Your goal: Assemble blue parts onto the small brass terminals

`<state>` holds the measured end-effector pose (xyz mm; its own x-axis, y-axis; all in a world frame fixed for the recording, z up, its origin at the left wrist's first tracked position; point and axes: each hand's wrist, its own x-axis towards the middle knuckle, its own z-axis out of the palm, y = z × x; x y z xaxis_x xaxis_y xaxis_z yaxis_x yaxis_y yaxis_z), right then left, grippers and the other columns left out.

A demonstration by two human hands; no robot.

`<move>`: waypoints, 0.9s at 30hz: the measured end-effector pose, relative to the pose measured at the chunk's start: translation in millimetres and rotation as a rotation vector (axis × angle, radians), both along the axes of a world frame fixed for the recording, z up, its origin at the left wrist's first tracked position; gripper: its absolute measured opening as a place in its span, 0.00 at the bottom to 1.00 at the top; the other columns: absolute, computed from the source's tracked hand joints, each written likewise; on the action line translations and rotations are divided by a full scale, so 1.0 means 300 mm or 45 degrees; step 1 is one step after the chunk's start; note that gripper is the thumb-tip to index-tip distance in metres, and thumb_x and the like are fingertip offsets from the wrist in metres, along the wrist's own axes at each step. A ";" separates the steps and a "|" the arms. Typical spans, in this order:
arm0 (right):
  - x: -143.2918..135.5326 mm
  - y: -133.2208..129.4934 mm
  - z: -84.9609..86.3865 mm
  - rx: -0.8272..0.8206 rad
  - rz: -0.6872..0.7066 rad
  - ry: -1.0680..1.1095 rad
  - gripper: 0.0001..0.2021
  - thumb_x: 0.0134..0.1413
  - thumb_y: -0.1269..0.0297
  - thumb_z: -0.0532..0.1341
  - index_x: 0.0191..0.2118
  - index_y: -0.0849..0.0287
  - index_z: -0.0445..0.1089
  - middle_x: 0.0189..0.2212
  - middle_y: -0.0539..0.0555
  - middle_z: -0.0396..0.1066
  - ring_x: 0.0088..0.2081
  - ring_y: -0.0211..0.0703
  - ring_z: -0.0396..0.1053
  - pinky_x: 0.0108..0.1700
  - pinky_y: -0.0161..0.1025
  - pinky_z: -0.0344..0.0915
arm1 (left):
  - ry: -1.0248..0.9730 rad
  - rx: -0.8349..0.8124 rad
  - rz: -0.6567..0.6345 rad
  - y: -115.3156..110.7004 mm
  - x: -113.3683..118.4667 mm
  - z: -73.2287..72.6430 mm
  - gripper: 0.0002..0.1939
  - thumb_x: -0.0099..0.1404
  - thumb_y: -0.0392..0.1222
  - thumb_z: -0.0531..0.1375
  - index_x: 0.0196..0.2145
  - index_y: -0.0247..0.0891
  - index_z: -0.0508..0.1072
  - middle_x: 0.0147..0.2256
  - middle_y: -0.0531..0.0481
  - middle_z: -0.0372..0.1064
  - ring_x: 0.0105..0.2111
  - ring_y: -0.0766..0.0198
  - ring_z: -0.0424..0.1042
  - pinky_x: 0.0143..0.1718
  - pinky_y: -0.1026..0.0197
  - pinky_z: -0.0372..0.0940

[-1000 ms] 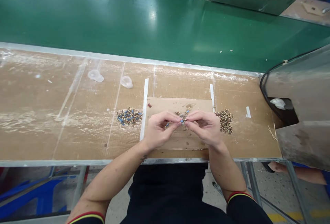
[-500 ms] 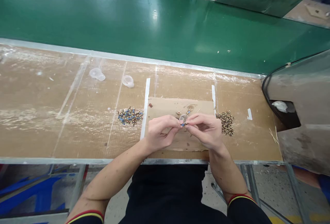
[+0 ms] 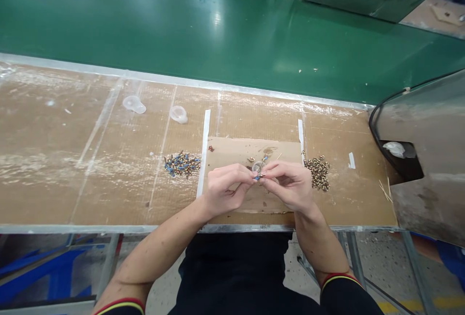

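My left hand (image 3: 228, 188) pinches a small blue-and-brass part (image 3: 257, 177) between thumb and fingertips. From the other side, my right hand (image 3: 289, 184) has its fingertips closed at the same part, and whether they hold a separate piece is too small to tell. Just beyond the fingertips stands a small round cup (image 3: 256, 165) with a thin stick (image 3: 264, 160) leaning in it. Both hands are over a cardboard sheet (image 3: 236, 148). A pile of blue-and-brass parts (image 3: 182, 164) lies to the left, and a pile of brass pieces (image 3: 317, 173) to the right.
Two clear plastic pieces (image 3: 134, 104) (image 3: 178, 114) lie at the back left of the table. Beyond its far edge runs a green belt surface (image 3: 218, 39). At the right, a metal housing (image 3: 432, 150) with a black cable borders the table, near some thin sticks (image 3: 385, 191).
The hands keep nearly the same pose, fingertips still together. The camera view has shifted slightly.
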<state>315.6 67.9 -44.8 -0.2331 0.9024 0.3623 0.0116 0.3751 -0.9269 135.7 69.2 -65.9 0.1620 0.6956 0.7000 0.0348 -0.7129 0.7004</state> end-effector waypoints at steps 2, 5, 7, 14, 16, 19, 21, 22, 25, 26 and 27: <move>0.001 0.001 -0.003 0.016 -0.032 -0.033 0.07 0.53 0.75 0.71 0.35 0.54 0.80 0.31 0.51 0.81 0.32 0.39 0.79 0.34 0.36 0.78 | -0.011 -0.018 0.012 -0.001 0.001 0.000 0.09 0.64 0.24 0.63 0.35 0.36 0.73 0.31 0.49 0.79 0.33 0.66 0.81 0.36 0.67 0.78; 0.008 0.002 -0.005 0.063 -0.068 -0.095 0.07 0.54 0.71 0.71 0.37 0.52 0.81 0.32 0.51 0.82 0.32 0.40 0.79 0.34 0.37 0.78 | -0.055 -0.047 0.037 -0.003 0.006 -0.001 0.09 0.64 0.25 0.64 0.37 0.37 0.74 0.32 0.48 0.80 0.33 0.66 0.81 0.36 0.67 0.78; 0.015 0.003 -0.005 0.099 -0.079 -0.125 0.07 0.55 0.69 0.71 0.39 0.51 0.81 0.33 0.51 0.82 0.33 0.41 0.79 0.35 0.38 0.79 | -0.096 -0.053 0.034 -0.006 0.009 -0.005 0.09 0.64 0.26 0.65 0.37 0.37 0.74 0.33 0.48 0.80 0.34 0.66 0.81 0.37 0.66 0.78; 0.029 0.005 -0.005 0.207 -0.098 -0.197 0.12 0.56 0.70 0.71 0.45 0.48 0.80 0.35 0.50 0.82 0.35 0.42 0.80 0.37 0.40 0.78 | -0.145 -0.166 0.008 -0.010 0.002 -0.021 0.06 0.65 0.29 0.65 0.38 0.36 0.75 0.34 0.47 0.80 0.35 0.64 0.81 0.37 0.64 0.78; 0.030 0.006 -0.007 0.230 -0.101 -0.212 0.12 0.56 0.70 0.70 0.45 0.48 0.80 0.35 0.51 0.82 0.35 0.42 0.79 0.37 0.41 0.78 | -0.181 -0.189 0.019 -0.009 0.005 -0.021 0.06 0.65 0.29 0.65 0.38 0.36 0.75 0.33 0.47 0.80 0.34 0.65 0.81 0.37 0.64 0.78; 0.034 0.008 -0.007 0.266 -0.116 -0.224 0.11 0.57 0.70 0.69 0.45 0.49 0.80 0.35 0.51 0.81 0.34 0.42 0.79 0.36 0.41 0.78 | -0.200 -0.188 0.041 -0.003 0.010 -0.018 0.06 0.64 0.28 0.65 0.37 0.37 0.75 0.32 0.49 0.79 0.32 0.66 0.80 0.35 0.66 0.76; 0.042 0.013 -0.006 0.303 -0.139 -0.240 0.11 0.58 0.71 0.69 0.44 0.49 0.80 0.35 0.51 0.81 0.34 0.41 0.79 0.36 0.40 0.78 | -0.143 -0.166 0.087 0.000 -0.004 -0.011 0.06 0.65 0.29 0.65 0.37 0.37 0.75 0.31 0.50 0.78 0.31 0.67 0.79 0.34 0.66 0.75; 0.048 0.017 -0.005 0.330 -0.161 -0.256 0.11 0.58 0.72 0.69 0.44 0.49 0.80 0.35 0.50 0.81 0.34 0.41 0.79 0.36 0.39 0.77 | -0.086 -0.142 0.130 0.000 -0.021 -0.007 0.05 0.65 0.30 0.65 0.37 0.37 0.75 0.31 0.50 0.78 0.30 0.67 0.79 0.34 0.66 0.75; 0.076 0.036 -0.005 0.435 -0.287 -0.343 0.11 0.57 0.74 0.69 0.42 0.50 0.80 0.33 0.49 0.81 0.32 0.40 0.78 0.34 0.37 0.76 | 0.173 -0.074 0.332 -0.011 -0.119 0.009 0.04 0.65 0.31 0.65 0.35 0.38 0.76 0.30 0.52 0.78 0.29 0.67 0.78 0.32 0.65 0.73; 0.087 0.043 -0.006 0.473 -0.336 -0.381 0.11 0.56 0.74 0.69 0.42 0.51 0.80 0.32 0.49 0.81 0.32 0.40 0.78 0.33 0.37 0.75 | 0.280 -0.076 0.403 -0.018 -0.165 0.012 0.04 0.65 0.32 0.65 0.35 0.39 0.76 0.29 0.52 0.78 0.29 0.67 0.78 0.32 0.66 0.73; 0.097 0.049 -0.007 0.504 -0.378 -0.421 0.10 0.56 0.74 0.69 0.41 0.51 0.80 0.31 0.49 0.81 0.31 0.40 0.78 0.33 0.37 0.75 | 0.389 -0.100 0.468 -0.027 -0.214 0.013 0.04 0.66 0.32 0.65 0.34 0.39 0.76 0.29 0.53 0.78 0.28 0.67 0.78 0.31 0.66 0.72</move>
<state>344.6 82.5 -46.9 -0.1490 0.7576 0.6355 0.4335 0.6277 -0.6467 71.6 61.1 -61.9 0.0857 0.7940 0.6018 0.4873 -0.5603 0.6698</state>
